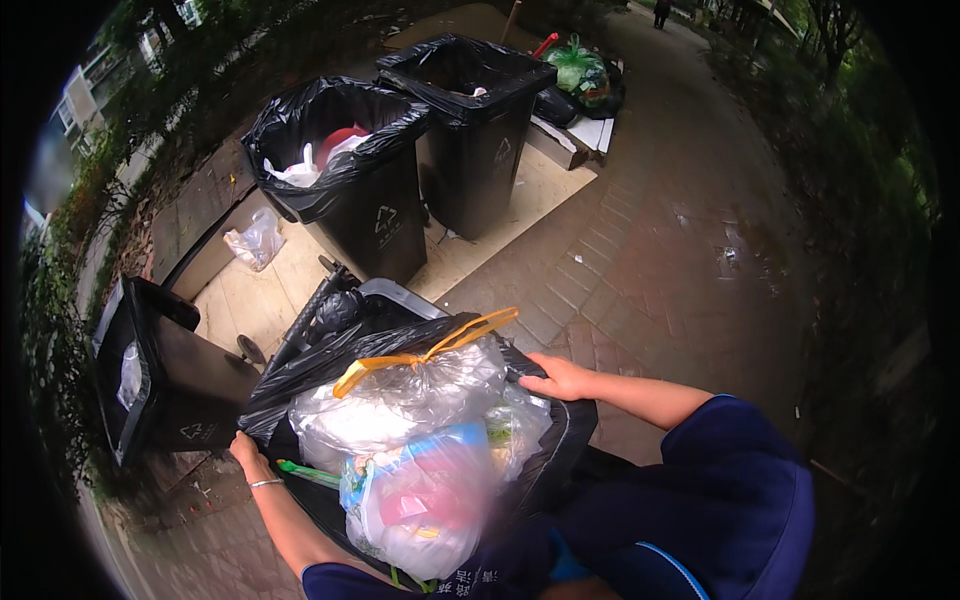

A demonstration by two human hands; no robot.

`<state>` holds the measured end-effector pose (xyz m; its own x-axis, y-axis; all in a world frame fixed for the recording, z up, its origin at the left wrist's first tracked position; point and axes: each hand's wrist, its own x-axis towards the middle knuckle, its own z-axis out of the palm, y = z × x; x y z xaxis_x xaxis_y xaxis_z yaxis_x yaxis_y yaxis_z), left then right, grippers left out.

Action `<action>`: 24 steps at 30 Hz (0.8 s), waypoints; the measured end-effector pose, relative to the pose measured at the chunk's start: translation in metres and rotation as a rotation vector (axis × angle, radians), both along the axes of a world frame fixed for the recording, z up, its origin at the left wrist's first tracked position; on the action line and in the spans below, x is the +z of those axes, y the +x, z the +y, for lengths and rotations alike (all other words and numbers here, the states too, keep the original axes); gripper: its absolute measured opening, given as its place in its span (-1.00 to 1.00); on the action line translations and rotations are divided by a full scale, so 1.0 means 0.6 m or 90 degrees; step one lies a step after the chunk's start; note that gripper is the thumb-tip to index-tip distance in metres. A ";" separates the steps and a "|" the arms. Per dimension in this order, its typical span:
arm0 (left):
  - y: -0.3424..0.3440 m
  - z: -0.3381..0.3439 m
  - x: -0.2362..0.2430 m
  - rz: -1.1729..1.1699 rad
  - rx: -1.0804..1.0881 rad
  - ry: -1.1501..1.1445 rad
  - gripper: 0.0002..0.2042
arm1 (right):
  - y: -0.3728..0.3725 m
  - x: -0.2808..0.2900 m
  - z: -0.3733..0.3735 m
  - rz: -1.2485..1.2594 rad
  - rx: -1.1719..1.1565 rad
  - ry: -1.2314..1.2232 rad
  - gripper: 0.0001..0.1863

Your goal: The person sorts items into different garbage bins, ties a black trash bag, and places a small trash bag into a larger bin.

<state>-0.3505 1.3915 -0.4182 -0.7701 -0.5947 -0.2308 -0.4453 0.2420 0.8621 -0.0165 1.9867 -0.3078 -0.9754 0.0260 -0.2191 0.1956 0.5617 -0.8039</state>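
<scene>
Daylight is soft and diffuse; dark green foliage (885,190) at right sinks into dimness. Glare whitens the clear plastic bag with orange ties (385,412). Fisheye distortion bends the brown brick path (660,290) toward a blurred, blackened rim.

The left hand (243,451) sits at eight o'clock, its forearm (292,520) slanting up toward eleven, its fingers mostly hidden. The right hand (560,378) sits between four and five o'clock, gripping, fingers (534,384) pointing toward nine, its bare forearm (645,398) stretched nearly level. Both arms are spread wide.
</scene>
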 end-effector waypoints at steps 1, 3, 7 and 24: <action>0.002 0.004 0.011 0.012 -0.030 -0.039 -0.62 | 0.002 0.005 -0.001 -0.030 -0.011 -0.009 -0.35; 0.007 0.018 0.024 0.029 -0.066 -0.060 -0.59 | 0.001 0.002 0.008 -0.050 -0.020 -0.012 -0.35; 0.047 -0.031 0.067 -0.019 -0.189 0.055 -0.69 | -0.017 -0.003 -0.011 -0.040 -0.003 -0.023 -0.35; 0.096 0.041 0.083 0.327 0.255 -0.076 -0.70 | -0.020 -0.004 -0.020 -0.028 0.003 -0.054 -0.57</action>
